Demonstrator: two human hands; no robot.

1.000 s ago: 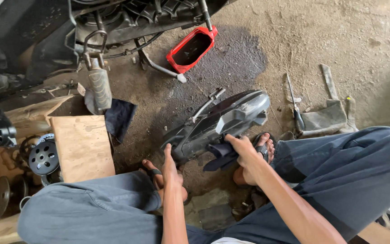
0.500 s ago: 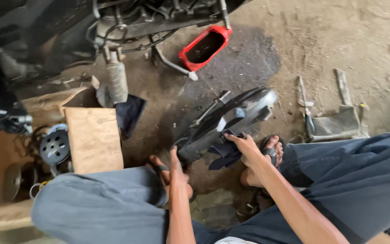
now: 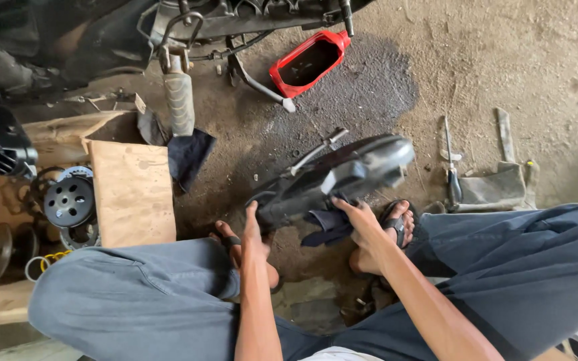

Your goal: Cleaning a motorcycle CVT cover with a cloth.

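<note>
While the left hand (image 3: 252, 230) grips the lower-left end of the dark engine cover (image 3: 332, 179), the right hand (image 3: 362, 224) presses a dark blue rag (image 3: 326, 226) against its underside, fingers closed on the cloth. Cover sits tilted over the dirt floor (image 3: 503, 67), between the sandalled feet and the oil stain; long axis runs lower left to upper right, broad end pointing toward the red drain pan (image 3: 309, 61).

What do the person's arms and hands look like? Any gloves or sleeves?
No gloves and no sleeves in view. The left hand and right hand are bare, and both forearms are bare too. I see no watch, ring or bracelet on them.
</note>
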